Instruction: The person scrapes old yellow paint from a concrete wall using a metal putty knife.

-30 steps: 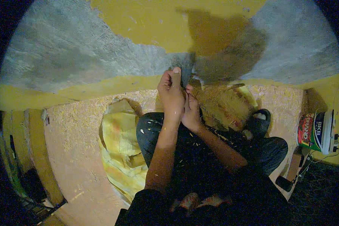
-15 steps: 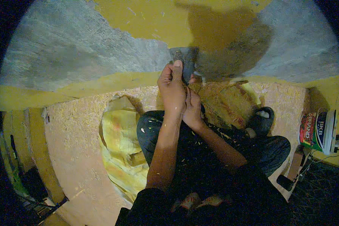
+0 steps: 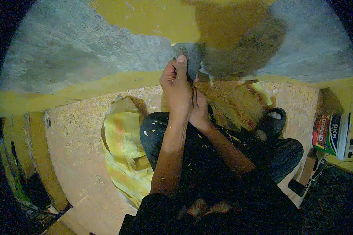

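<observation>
Both my hands are together on a scraper (image 3: 193, 55) with a wide dark grey blade. My left hand (image 3: 177, 85) is closed round it, thumb pressed along the blade. Behind and below it, my right hand (image 3: 200, 109) is closed too, its grip on the handle partly hidden by the left wrist. The blade's wide edge meets the wall at the lower border of a yellow paint patch (image 3: 149, 17). Bare grey plaster (image 3: 86, 51) shows on the left of that patch, streaked and rough.
Paint shavings lie over the pinkish floor (image 3: 76, 149) and my dark trousers (image 3: 161, 129). A crumpled yellow sheet (image 3: 123, 137) spreads beside my left knee. To the right are a paint bucket (image 3: 333, 135), a cable and a power strip (image 3: 309, 164). My sandal (image 3: 273, 122) rests near the wall.
The scraper and both hands have moved a little upward along the wall. The grip looks the same.
</observation>
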`<state>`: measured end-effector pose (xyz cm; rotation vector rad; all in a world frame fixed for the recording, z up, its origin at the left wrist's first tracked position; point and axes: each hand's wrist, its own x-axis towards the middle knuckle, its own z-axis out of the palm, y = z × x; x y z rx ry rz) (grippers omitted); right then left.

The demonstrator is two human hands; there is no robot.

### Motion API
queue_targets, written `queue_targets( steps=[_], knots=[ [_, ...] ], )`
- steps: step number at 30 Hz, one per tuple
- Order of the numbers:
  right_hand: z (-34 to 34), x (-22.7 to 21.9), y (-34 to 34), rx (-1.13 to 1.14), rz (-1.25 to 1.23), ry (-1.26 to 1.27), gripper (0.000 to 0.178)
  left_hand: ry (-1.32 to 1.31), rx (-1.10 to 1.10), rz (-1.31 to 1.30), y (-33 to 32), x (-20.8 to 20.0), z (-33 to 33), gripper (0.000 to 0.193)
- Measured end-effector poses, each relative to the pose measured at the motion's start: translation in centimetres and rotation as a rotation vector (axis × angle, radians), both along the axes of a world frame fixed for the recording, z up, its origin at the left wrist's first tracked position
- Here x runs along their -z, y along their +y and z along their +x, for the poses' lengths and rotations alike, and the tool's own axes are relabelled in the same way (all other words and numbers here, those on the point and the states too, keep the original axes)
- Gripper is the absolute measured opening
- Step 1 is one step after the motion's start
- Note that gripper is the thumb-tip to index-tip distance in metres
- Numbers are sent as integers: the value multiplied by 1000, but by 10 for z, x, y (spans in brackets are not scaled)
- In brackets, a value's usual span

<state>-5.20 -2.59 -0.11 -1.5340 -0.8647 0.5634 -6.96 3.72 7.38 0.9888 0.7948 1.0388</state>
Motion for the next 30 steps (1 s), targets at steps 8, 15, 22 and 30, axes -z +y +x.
queue_targets(
  steps=[8,15,22,30],
  knots=[
    [-4,16,9,52,90,29,28,104,-40,159,7,10,-1,28],
    [3,-4,16,46,152,-15,26,-4,-14,66,5,-15,4,26],
    [6,-7,-12,-37,-99,56,32,9,-55,78,-2,17,6,25],
    [8,9,-8,68,-63,-48,33,39,-11,106,1,20,8,24]
  ],
)
